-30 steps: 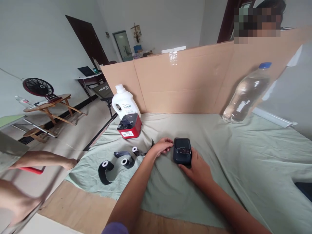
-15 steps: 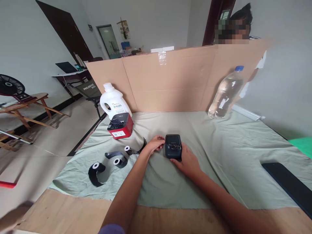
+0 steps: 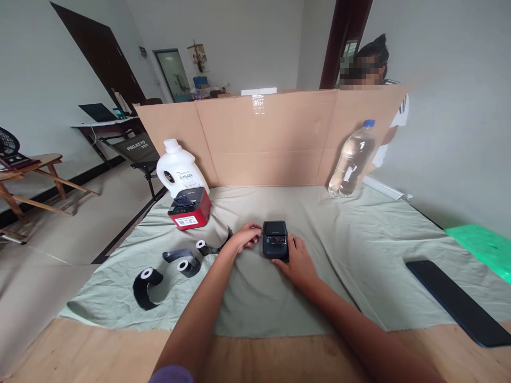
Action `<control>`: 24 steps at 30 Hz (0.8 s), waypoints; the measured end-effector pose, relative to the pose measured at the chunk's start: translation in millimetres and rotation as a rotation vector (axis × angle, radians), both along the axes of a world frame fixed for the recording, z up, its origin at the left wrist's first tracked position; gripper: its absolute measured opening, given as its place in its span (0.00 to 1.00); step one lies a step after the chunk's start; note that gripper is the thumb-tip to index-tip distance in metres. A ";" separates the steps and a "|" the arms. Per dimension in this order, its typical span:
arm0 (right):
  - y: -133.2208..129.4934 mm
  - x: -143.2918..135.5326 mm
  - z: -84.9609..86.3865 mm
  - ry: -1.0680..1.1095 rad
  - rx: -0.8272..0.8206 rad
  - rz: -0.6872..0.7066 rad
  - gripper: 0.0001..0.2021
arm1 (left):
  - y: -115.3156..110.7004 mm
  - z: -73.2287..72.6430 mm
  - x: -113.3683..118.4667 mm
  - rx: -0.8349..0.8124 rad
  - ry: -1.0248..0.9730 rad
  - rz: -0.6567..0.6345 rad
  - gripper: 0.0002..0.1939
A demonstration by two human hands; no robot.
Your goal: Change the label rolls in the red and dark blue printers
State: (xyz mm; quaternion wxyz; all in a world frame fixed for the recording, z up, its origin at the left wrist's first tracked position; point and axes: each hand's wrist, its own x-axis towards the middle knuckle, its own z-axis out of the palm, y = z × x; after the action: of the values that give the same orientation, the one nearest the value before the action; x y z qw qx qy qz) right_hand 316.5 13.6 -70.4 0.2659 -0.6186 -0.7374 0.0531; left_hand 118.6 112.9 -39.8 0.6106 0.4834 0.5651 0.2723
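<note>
Two bare hands work at a black box-shaped device in the head view. The device sits on the green cloth, in front of the cardboard panel and to the right of three dark rolls. The right hand is partly closed around its right side and near corner, fingers along the side and thumb at the front edge. The left hand is half curled just beside the opposite side; whether its fingertips touch the device or pinch anything small, I cannot tell.

To handle this well, I would let the right hand brace the body against the cloth, thumb low, so that a push from the left does not slide or turn it. The left fingers should work lightly, feeling for an edge rather than pressing hard, and both hands should keep off the top so it stays in sight.

Compared with the earlier frames, the grip looks much the same and the device keeps its place relative to the rolls. Mostly the camera has turned: the flat black slab and the green item now show more fully at the right, a person's white sleeve appears beyond the panel, and the bare limbs at far left have gone from view.
</note>
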 end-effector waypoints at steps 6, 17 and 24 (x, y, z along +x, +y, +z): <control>-1.2 -0.5 4.1 0.013 -0.016 0.007 0.43 | -7.6 11.6 -3.0 -0.020 -0.127 -0.086 0.32; 0.0 -0.7 4.7 0.066 -0.052 0.020 0.45 | 24.8 22.4 6.1 0.380 0.060 -0.035 0.22; 0.2 0.3 4.7 0.074 -0.035 0.025 0.44 | 50.5 31.7 19.7 0.672 0.211 0.155 0.09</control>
State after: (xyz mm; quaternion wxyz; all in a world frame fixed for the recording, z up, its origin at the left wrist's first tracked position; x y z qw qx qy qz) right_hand 316.7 13.8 -65.6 0.2814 -0.6115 -0.7337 0.0924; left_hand 138.3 163.3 -8.1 0.3334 0.6381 0.5392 0.4370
